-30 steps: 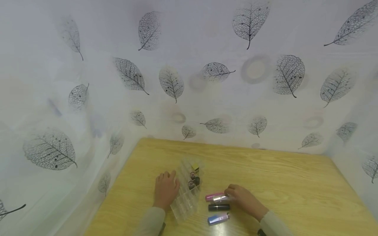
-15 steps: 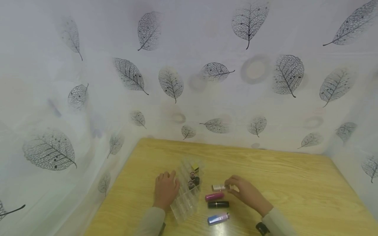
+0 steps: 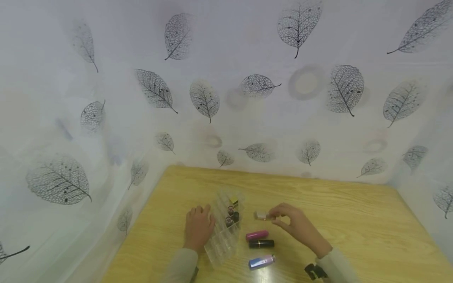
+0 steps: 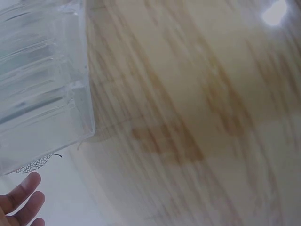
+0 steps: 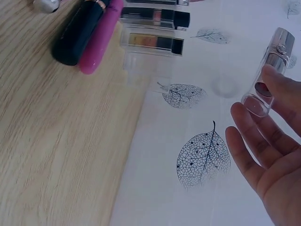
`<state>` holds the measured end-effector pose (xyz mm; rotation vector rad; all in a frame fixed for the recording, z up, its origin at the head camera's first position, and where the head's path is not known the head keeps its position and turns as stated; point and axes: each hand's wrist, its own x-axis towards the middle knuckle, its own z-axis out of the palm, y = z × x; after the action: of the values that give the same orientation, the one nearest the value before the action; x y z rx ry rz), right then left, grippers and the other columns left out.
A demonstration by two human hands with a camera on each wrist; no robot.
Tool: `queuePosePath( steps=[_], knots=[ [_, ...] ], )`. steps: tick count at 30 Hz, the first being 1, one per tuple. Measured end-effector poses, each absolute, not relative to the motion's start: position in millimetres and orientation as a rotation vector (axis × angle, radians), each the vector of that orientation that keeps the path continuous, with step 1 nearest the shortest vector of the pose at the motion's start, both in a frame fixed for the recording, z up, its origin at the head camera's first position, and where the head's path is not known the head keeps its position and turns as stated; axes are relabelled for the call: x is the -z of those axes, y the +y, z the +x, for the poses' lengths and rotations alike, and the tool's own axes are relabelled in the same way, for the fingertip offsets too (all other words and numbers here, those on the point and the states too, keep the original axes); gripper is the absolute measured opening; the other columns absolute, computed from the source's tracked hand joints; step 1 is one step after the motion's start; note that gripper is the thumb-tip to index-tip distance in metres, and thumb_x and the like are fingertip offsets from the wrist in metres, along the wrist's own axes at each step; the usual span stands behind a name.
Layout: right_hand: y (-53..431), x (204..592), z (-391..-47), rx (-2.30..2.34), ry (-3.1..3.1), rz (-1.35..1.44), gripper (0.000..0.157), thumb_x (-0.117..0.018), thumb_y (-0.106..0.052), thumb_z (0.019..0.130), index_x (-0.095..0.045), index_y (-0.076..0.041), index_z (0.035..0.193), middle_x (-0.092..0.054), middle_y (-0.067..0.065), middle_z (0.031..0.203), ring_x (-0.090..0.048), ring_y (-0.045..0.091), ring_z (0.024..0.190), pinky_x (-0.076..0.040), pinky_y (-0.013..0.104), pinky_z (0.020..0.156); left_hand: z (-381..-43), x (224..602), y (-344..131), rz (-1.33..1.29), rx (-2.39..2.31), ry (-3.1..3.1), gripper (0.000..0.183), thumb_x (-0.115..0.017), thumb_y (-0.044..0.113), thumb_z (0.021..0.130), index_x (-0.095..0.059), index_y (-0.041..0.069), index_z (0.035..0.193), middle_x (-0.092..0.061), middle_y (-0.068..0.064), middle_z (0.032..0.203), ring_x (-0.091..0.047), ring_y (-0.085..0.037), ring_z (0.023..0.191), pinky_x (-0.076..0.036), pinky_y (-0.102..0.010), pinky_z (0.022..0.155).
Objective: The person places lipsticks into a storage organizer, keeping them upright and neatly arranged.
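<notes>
My right hand [image 3: 297,226] pinches a silver lipstick [image 5: 281,44] with a clear end between thumb and fingers. In the head view the lipstick is held above the table, right of a clear compartmented organizer [image 3: 221,245]. My left hand [image 3: 200,228] rests at the organizer's left side; its fingers [image 4: 29,200] lie relaxed beside the plastic wall in the left wrist view. Several dark-capped lipsticks [image 3: 229,222] and a yellow-marked piece [image 3: 234,201] stand in the organizer's far compartments. The nearer compartments look see-through.
Right of the organizer lie a magenta tube [image 3: 257,235], a black tube [image 3: 262,244] and a blue-purple tube [image 3: 262,262], in a column on the wooden table [image 3: 339,220]. Leaf-printed white sheeting [image 3: 247,118] closes off the table's back and sides.
My right hand has moved the silver lipstick away from over the magenta tube, toward the table's back. The magenta and black tubes shifted slightly. The left hand has stayed in place.
</notes>
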<state>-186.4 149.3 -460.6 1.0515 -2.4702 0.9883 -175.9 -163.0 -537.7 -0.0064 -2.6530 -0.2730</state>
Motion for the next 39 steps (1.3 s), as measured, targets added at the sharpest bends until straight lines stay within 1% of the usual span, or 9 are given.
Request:
queuePosePath(
  steps=[7,12,16,20,25,30,32,36,39],
  knots=[
    [153,455,-191,-1.113,-2.472,1.014,0.027,-0.072,-0.007,0.076,-0.067,-0.016,0.1,-0.068,-0.006,0.095,-0.061,0.001,0.081,-0.055,0.027,0.072,-173,530,-156,0.022,0.26,-2.668,0.028,-0.064,0.025,0.082,-0.063,0.011,0.107,-0.061,-0.008,0.084,-0.054,-0.023,0.078,-0.046,-0.043,0.076],
    [154,454,-191,-1.202,-2.476,0.986,0.027,-0.071,-0.008,0.077,-0.066,-0.016,0.103,-0.069,-0.005,0.097,-0.061,0.0,0.083,-0.055,0.026,0.073,-173,528,-157,0.008,0.237,-2.663,0.029,-0.065,0.025,0.081,-0.063,0.009,0.105,-0.061,-0.009,0.084,-0.054,-0.025,0.079,-0.046,-0.043,0.076],
    [154,453,-190,-1.227,-2.477,0.969,0.027,-0.07,-0.01,0.079,-0.066,-0.017,0.105,-0.069,-0.004,0.098,-0.062,0.001,0.084,-0.055,0.026,0.074,-173,524,-160,-0.015,0.221,-2.68,0.031,-0.064,0.026,0.081,-0.062,0.007,0.107,-0.062,-0.011,0.088,-0.055,-0.027,0.084,-0.046,-0.044,0.081],
    [156,450,-188,-1.235,-2.46,0.977,0.029,-0.07,-0.007,0.079,-0.066,-0.016,0.106,-0.07,-0.004,0.099,-0.063,0.002,0.085,-0.055,0.025,0.074,-171,506,-154,-0.05,0.249,-2.646,0.031,-0.064,0.026,0.082,-0.061,0.008,0.107,-0.063,-0.011,0.093,-0.057,-0.027,0.089,-0.046,-0.044,0.083],
    [157,446,-184,-1.239,-2.447,0.973,0.03,-0.07,-0.006,0.079,-0.065,-0.016,0.106,-0.069,-0.005,0.1,-0.062,0.0,0.088,-0.054,0.024,0.075,-168,466,-127,-0.217,0.319,-2.534,0.027,-0.065,0.023,0.08,-0.062,0.011,0.105,-0.065,-0.006,0.093,-0.059,-0.023,0.088,-0.049,-0.039,0.081],
    [155,443,-183,-1.264,-2.411,0.995,0.028,-0.07,-0.007,0.079,-0.065,-0.016,0.106,-0.069,-0.003,0.099,-0.062,0.001,0.086,-0.054,0.024,0.074,-157,425,-91,-0.45,0.415,-2.559,0.035,-0.064,0.033,0.082,-0.059,0.015,0.112,-0.066,0.0,0.1,-0.061,-0.017,0.094,-0.049,-0.036,0.087],
    [153,442,-183,-1.283,-2.397,1.007,0.028,-0.069,-0.006,0.08,-0.065,-0.015,0.106,-0.069,-0.002,0.099,-0.062,0.002,0.085,-0.054,0.024,0.074,-153,414,-81,-0.538,0.456,-2.618,0.04,-0.063,0.038,0.084,-0.057,0.016,0.117,-0.065,0.001,0.106,-0.061,-0.016,0.098,-0.048,-0.037,0.091],
    [151,442,-181,-1.295,-2.404,1.02,0.028,-0.069,-0.003,0.079,-0.066,-0.011,0.106,-0.069,0.001,0.1,-0.063,0.004,0.086,-0.055,0.026,0.074,-149,403,-67,-0.653,0.484,-2.697,0.047,-0.06,0.041,0.086,-0.054,0.016,0.125,-0.065,0.001,0.114,-0.06,-0.017,0.105,-0.046,-0.039,0.096],
    [150,443,-181,-1.287,-2.399,1.033,0.028,-0.069,0.001,0.077,-0.066,-0.008,0.104,-0.069,0.004,0.098,-0.063,0.008,0.085,-0.055,0.027,0.072,-149,400,-61,-0.688,0.463,-2.681,0.045,-0.06,0.041,0.086,-0.055,0.017,0.124,-0.066,0.003,0.111,-0.061,-0.015,0.104,-0.046,-0.038,0.096]
  ],
)
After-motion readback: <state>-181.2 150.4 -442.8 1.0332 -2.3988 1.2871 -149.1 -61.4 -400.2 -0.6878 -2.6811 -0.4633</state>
